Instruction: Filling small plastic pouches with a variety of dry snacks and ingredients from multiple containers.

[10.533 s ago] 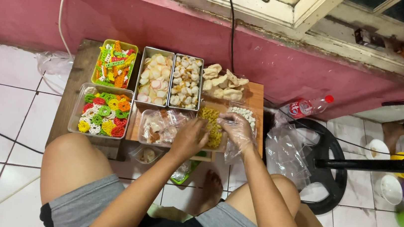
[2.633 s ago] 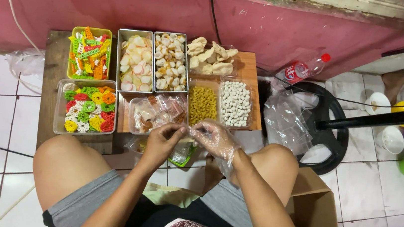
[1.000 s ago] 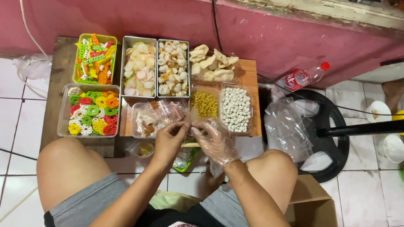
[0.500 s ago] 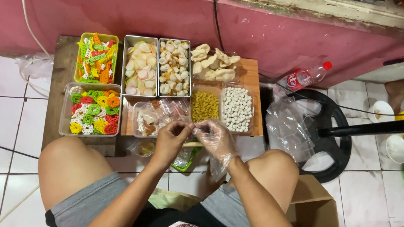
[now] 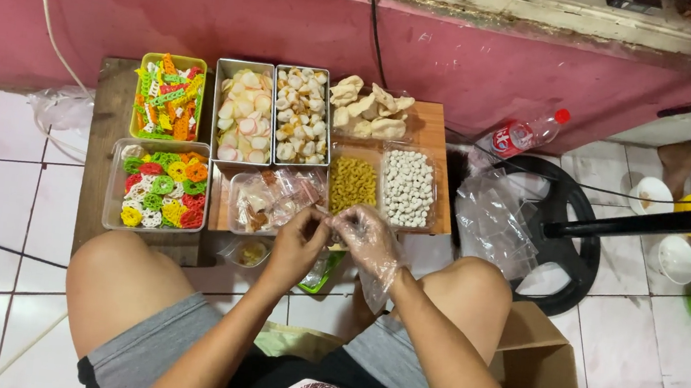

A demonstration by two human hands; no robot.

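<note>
My bare left hand (image 5: 296, 244) and my right hand (image 5: 368, 241), which wears a loose clear plastic glove, meet fingertip to fingertip over the front edge of a low wooden table (image 5: 102, 151). Both pinch a small clear plastic packet (image 5: 327, 220) between them; what it holds is hidden by the fingers. Just beyond the hands sit a clear tub of small sachets (image 5: 272, 199), a tub of yellow curly crackers (image 5: 352, 184) and a tub of small white pellets (image 5: 408, 188).
Further back stand a green tub of coloured stick crackers (image 5: 168, 98), two metal trays of pale chips (image 5: 244, 115) (image 5: 302, 116), loose crackers (image 5: 370, 109) and a tub of coloured ring crackers (image 5: 159, 189). Clear bags (image 5: 497, 218), a bottle (image 5: 521, 135), a black stand base (image 5: 567, 243), bowls (image 5: 677, 259) and a cardboard box (image 5: 545, 373) lie right.
The hands came back from the yellow cracker tub to the table's front edge and closed together on the small packet. Over the last second they barely moved; the view drifted slightly.
</note>
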